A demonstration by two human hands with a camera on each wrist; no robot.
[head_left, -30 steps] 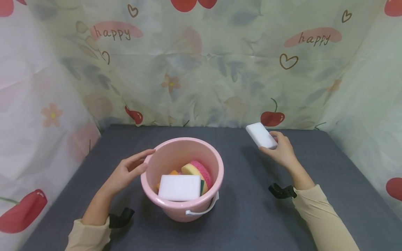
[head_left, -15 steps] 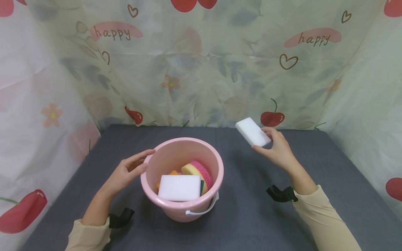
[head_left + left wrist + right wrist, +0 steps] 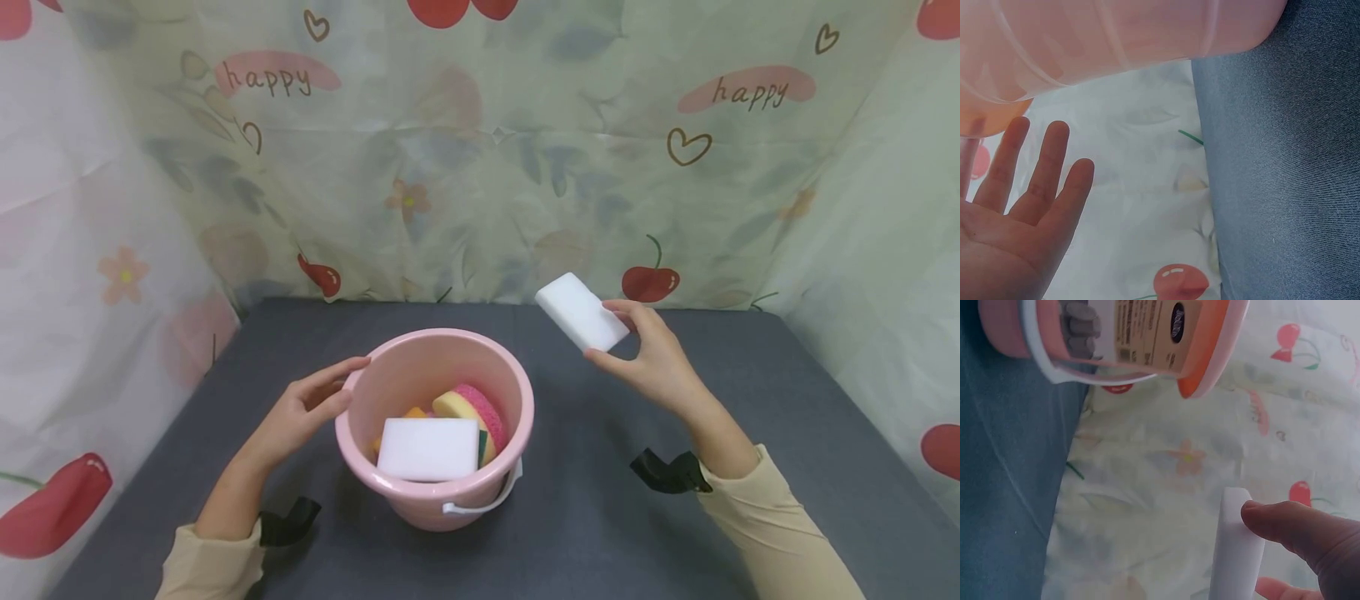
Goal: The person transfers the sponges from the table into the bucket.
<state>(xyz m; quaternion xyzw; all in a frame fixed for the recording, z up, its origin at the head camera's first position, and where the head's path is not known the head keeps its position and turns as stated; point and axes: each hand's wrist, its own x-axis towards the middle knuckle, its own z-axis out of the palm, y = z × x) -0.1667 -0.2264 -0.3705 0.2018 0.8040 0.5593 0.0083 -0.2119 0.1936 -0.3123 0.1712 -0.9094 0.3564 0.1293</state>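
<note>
A pink bucket (image 3: 352, 450) stands on the table, with a white sponge block (image 3: 427, 450) lying on top of the sponges inside it. My left hand (image 3: 296, 417) is at its left rim, fingertips touching or very near the rim; several fingers (image 3: 1047, 165) look extended in the left wrist view. My right hand (image 3: 660, 362) pinches a second white sponge block (image 3: 581, 312) between thumb and fingers, in the air to the right of the bucket and tilted. The right wrist view shows the thumb (image 3: 1285, 528) pressed against this block's side.
Beneath the white block in the bucket, a pink and yellow sponge (image 3: 472, 408) and some orange piece (image 3: 415, 412) show partly. The bucket's white handle (image 3: 487, 504) hangs at its front right. Patterned cloth (image 3: 495, 167) surrounds the dark table (image 3: 585, 533) at the back and sides.
My right hand has moved left and slightly up with the white sponge block, closer to the bucket. The left hand and the bucket have stayed in place.
</note>
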